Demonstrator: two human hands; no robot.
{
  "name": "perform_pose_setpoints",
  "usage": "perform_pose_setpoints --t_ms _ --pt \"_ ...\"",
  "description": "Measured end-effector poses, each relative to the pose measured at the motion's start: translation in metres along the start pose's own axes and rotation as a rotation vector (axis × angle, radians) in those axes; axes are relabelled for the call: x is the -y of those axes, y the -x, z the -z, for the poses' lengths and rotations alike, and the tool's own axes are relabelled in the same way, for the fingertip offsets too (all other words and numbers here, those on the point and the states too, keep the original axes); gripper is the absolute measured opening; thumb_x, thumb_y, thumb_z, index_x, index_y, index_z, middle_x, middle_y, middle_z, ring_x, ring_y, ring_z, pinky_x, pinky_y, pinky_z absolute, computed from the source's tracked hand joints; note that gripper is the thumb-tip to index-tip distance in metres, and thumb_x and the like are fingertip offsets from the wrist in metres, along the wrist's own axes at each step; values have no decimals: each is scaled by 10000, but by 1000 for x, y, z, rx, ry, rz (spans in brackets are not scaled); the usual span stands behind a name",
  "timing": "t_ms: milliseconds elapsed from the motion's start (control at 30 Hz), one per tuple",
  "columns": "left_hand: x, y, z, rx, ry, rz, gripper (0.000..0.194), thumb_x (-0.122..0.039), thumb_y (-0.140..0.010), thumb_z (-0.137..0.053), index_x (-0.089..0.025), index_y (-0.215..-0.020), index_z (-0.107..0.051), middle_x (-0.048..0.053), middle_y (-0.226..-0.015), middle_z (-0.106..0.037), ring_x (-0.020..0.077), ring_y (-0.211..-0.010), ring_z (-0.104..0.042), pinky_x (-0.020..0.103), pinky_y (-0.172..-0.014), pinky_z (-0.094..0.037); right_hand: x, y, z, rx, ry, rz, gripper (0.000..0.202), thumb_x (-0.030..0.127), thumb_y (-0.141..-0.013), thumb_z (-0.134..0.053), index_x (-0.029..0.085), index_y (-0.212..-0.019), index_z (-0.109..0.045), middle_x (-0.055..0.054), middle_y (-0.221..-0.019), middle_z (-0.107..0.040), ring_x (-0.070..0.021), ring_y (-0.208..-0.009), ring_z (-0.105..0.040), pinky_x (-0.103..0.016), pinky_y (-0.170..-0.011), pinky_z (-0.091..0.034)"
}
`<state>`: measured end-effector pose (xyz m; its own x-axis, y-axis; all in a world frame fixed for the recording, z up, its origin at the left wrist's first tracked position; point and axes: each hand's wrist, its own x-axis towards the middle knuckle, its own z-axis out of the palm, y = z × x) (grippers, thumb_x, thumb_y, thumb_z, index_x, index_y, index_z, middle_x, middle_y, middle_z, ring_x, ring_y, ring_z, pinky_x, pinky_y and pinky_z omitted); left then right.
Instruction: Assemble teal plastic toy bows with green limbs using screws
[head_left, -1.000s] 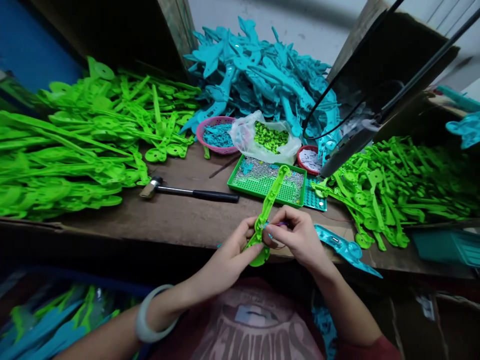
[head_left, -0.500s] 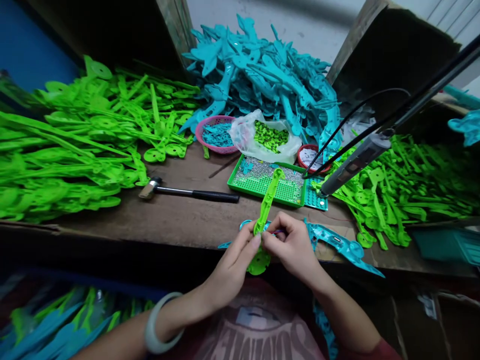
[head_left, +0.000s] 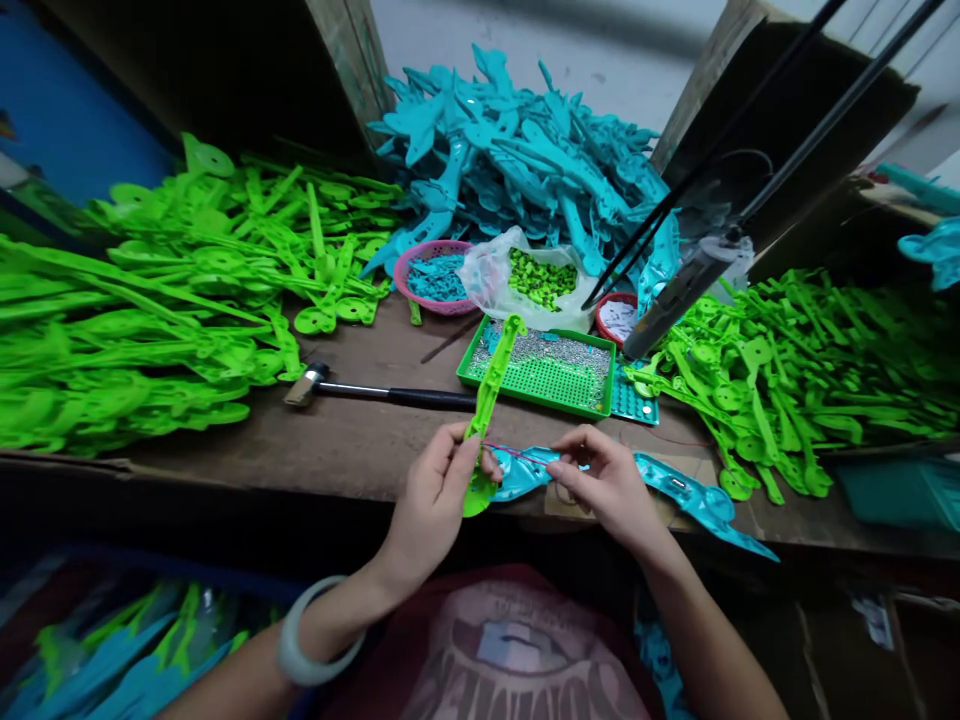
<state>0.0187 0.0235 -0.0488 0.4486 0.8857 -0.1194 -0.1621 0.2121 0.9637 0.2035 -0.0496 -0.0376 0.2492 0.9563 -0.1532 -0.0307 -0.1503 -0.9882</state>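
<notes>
My left hand (head_left: pixel 435 500) is closed around a long lime-green plastic part (head_left: pixel 492 390), gripping it near its round lower end. The narrow end of that part points up and away over the bench. Thin red and dark wires (head_left: pixel 517 452) run from the green part across to my right hand (head_left: pixel 607 485), whose thumb and fingers pinch them. Under the wires a blue plastic part (head_left: pixel 521 475) lies on the bench edge. A curved blue part (head_left: pixel 686 493) rests just right of my right hand.
A hammer (head_left: pixel 390 395) lies left of a green tray (head_left: pixel 540 385) of small metal pieces. Behind are a pink basket (head_left: pixel 401 268), a bag of green bits (head_left: pixel 484 275) and a blue pile (head_left: pixel 525 150). Green piles (head_left: pixel 180 290) flank the bench. An upright grey tool (head_left: pixel 679 300) hangs right.
My hands have moved apart: the left shifted left with the green part, while the right drew the wires out to the right. The hanging grey tool has swung slightly.
</notes>
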Motion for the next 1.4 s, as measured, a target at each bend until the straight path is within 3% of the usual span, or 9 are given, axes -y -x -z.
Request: perform_pose_setpoints --t_ms 200,300,400,533,667,800,1067,1200,1400 --pt "-52 0 -2 128 520 442 264 -290 -808 -802 -122 -927 -637 -90 -618 -432 32 -506 -429 159 -550 -487 -20 -9 -6 255 -538 -214 390 502 -671 -848 194 -801 -648 85 -587 -413 -21 -451 -223 -184 -427 -131" --pt "-57 -1 0 27 453 244 224 -323 -852 -746 -146 -910 -623 -70 -620 -474 62 -556 -507 180 -588 -513 -24 -6 -16 254 -510 -185 347 493 -719 -816 209 -823 -647 83 -608 -415 -26 -446 -215 -186 -422 -150" --pt "-49 -1 8 -89 30 -84 214 -393 -921 -643 -183 -920 -605 -29 -683 -580 116 -660 -595 225 -660 -530 -20 4 -21 299 -118 48 215 417 -848 -714 207 -817 -678 11 -758 -554 -84 -583 -474 -235 -550 -387" --pt "-45 1 16 -125 -505 -336 189 -375 -978 -531 -199 -1010 -590 -11 -776 -654 125 -685 -628 230 -678 -517 1 13 -20 -49 377 479 236 349 -865 -702 231 -1068 -685 -83 -1098 -614 -226 -1069 -582 -394 -953 -457" --pt "-49 6 9 -19 -513 -318 237 -405 -1004 -455 -207 -1055 -573 -3 -822 -665 137 -689 -655 245 -668 -541 27 2 -21 40 332 486 418 352 -922 -630 230 -1315 -558 -103 -1261 -639 -223 -1161 -596 -391 -997 -469" --pt "-54 11 3 3 -497 -309 241 -402 -991 -483 -203 -1089 -578 9 -824 -679 154 -715 -661 257 -697 -546 45 -13 -16 279 244 387 179 331 -957 -583 187 -994 -682 -36 -900 -703 -156 -825 -647 -276 -744 -498" --pt "-59 13 3 235 -493 -72 407 -446 -988 -455 -215 -1305 -562 -11 -736 -646 169 -680 -625 256 -661 -504 77 -10 3 83 859 989 213 193 -999 -480 168 -951 -685 -75 -851 -625 -164 -790 -548 -281 -698 -443" --pt "-58 14 -8 359 -529 -44 476 -477 -966 -493 -218 -1362 -545 -7 -669 -653 192 -617 -625 268 -608 -490 76 -14 1 52 819 970 197 183 -979 -497 166 -890 -672 -63 -836 -602 -147 -740 -562 -265 -651 -442" --pt "-52 4 -21 429 -498 34 295 -464 -973 -456 -226 -825 -549 -29 -636 -601 157 -564 -595 251 -573 -466 56 -3 -5 -124 568 785 135 139 -888 -567 203 -779 -616 6 -744 -539 -105 -647 -507 -233 -571 -390"
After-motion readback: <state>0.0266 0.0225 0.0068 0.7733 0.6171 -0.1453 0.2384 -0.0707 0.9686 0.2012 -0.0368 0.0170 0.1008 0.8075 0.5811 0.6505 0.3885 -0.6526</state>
